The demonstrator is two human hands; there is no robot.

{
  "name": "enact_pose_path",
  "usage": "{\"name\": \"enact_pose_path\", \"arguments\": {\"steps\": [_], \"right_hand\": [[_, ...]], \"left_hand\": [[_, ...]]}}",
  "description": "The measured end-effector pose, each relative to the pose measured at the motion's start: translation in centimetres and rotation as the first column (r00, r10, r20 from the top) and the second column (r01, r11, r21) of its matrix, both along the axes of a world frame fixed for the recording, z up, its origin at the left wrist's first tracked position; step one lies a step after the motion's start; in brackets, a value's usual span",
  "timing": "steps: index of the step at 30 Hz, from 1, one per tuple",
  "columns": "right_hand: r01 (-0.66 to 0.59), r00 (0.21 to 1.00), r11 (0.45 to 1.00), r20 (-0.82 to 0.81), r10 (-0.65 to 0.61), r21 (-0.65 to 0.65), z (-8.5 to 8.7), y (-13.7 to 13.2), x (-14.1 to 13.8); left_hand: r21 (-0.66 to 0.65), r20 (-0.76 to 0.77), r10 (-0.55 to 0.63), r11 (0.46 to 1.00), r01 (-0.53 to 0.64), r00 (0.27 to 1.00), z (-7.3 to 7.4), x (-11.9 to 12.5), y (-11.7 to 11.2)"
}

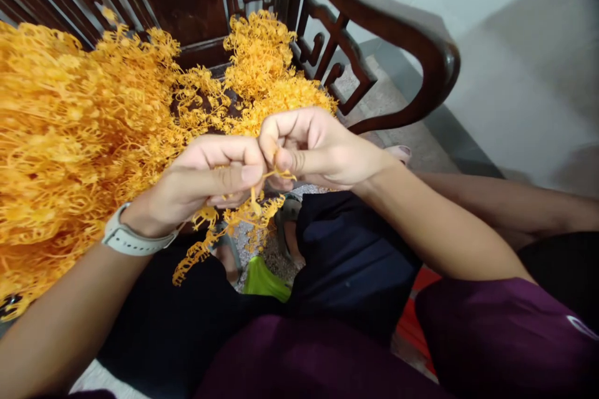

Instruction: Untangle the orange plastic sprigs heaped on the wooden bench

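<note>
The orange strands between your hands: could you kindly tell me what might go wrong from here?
The thin strands pinched between the left hand and right hand might snap, since they look fine and tangled. The loose clump hanging below the hands could fall. Pulling might drag more from the pile on the wooden chair.

Two hands are in view: one left hand [210,184] and one right hand [318,149], with one white wristwatch [135,234] on the left wrist. There are two clumps of frilly orange strands, one large clump [70,137] at left and one smaller clump [262,68] at far centre, plus one thin orange strand [281,173] between the hands. Far right shows one carved wooden armrest [412,43]; near centre, two sandals [286,218] and one green object [264,280].
</note>
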State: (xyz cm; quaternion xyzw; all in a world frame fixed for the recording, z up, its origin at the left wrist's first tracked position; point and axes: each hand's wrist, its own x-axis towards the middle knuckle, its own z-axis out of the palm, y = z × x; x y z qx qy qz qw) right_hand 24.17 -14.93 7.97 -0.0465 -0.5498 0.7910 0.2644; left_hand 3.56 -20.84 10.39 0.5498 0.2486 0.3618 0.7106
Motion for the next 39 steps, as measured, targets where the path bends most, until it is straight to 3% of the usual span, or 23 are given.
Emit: {"name": "enact_pose_path", "arguments": {"steps": [4, 7, 9, 10, 12, 14, 16, 20, 21, 23, 25, 26, 27, 29, 31, 34, 39], "right_hand": [[-0.090, 0.988, 0.995, -0.121, 0.093, 0.034, 0.6, 0.2, 0.7], [-0.042, 0.998, 0.980, -0.029, 0.049, 0.197, 1.2, 2.2, 2.3], [0.132, 0.981, 0.931, 0.092, -0.172, 0.340, 0.9, 4.7, 3.5], [0.258, 0.934, 0.884, 0.135, -0.332, 0.389, 0.5, 6.1, 4.1], [0.504, 0.754, 0.748, 0.203, -0.625, 0.431, -0.9, 9.0, 5.1], [0.619, 0.555, 0.638, 0.318, -0.768, 0.459, -2.5, 11.3, 5.6], [0.631, 0.475, 0.618, 0.395, -0.786, 0.470, -3.9, 12.8, 5.7], [0.530, 0.485, 0.643, 0.424, -0.764, 0.552, -4.9, 13.8, 5.6], [0.509, 0.473, 0.620, 0.407, -0.781, 0.598, -4.9, 13.7, 5.6], [0.493, 0.434, 0.520, 0.321, -0.842, 0.697, -4.3, 13.1, 5.3], [0.512, 0.442, 0.440, 0.213, -0.872, 0.738, -3.2, 11.7, 4.7], [0.529, 0.484, 0.454, 0.185, -0.855, 0.717, -2.5, 10.7, 4.2], [0.539, 0.553, 0.514, 0.179, -0.813, 0.667, -1.7, 9.5, 3.6], [0.467, 0.740, 0.717, 0.214, -0.638, 0.518, -0.2, 6.7, 2.3], [0.364, 0.853, 0.821, 0.197, -0.484, 0.439, 0.9, 4.0, 0.9], [0.298, 0.917, 0.871, 0.137, -0.375, 0.389, 1.2, 1.3, -0.6], [0.357, 0.919, 0.871, 0.039, -0.392, 0.339, 0.4, 0.2, -2.0]], "left_hand": [[-0.041, 0.052, -0.050, 0.998, 0.052, 0.997, 0.1, -0.6, -0.7], [-0.108, 0.013, 0.070, 0.992, -0.068, 0.997, 0.6, -0.4, -1.1], [-0.107, -0.081, 0.180, 0.976, -0.188, 0.980, 0.9, 0.0, -1.0], [-0.095, -0.130, 0.232, 0.965, -0.245, 0.964, 0.9, 0.2, -0.8], [-0.070, -0.209, 0.318, 0.938, -0.339, 0.925, 0.7, 0.6, -0.4], [-0.054, -0.246, 0.385, 0.911, -0.409, 0.890, 0.4, 0.8, 0.1], [-0.043, -0.256, 0.433, 0.888, -0.457, 0.864, 0.2, 0.9, 0.5], [-0.041, -0.260, 0.498, 0.850, -0.525, 0.827, 0.1, 1.1, 0.9], [-0.049, -0.263, 0.508, 0.842, -0.537, 0.821, 0.0, 1.2, 1.0], [-0.058, -0.251, 0.528, 0.829, -0.557, 0.812, -0.1, 1.3, 1.0], [-0.052, -0.219, 0.559, 0.812, -0.581, 0.800, -0.3, 1.4, 1.0], [-0.050, -0.200, 0.576, 0.802, -0.595, 0.793, -0.4, 1.5, 1.0], [-0.053, -0.181, 0.591, 0.792, -0.608, 0.786, -0.4, 1.5, 1.0], [-0.064, -0.148, 0.613, 0.777, -0.626, 0.776, -0.5, 1.6, 1.0], [-0.088, -0.107, 0.629, 0.765, -0.638, 0.770, -0.6, 1.6, 0.9], [-0.141, -0.079, 0.639, 0.752, -0.643, 0.765, -0.5, 1.9, 0.6], [-0.104, -0.097, 0.650, 0.747, -0.657, 0.754, -0.1, 2.7, 0.1]]}}
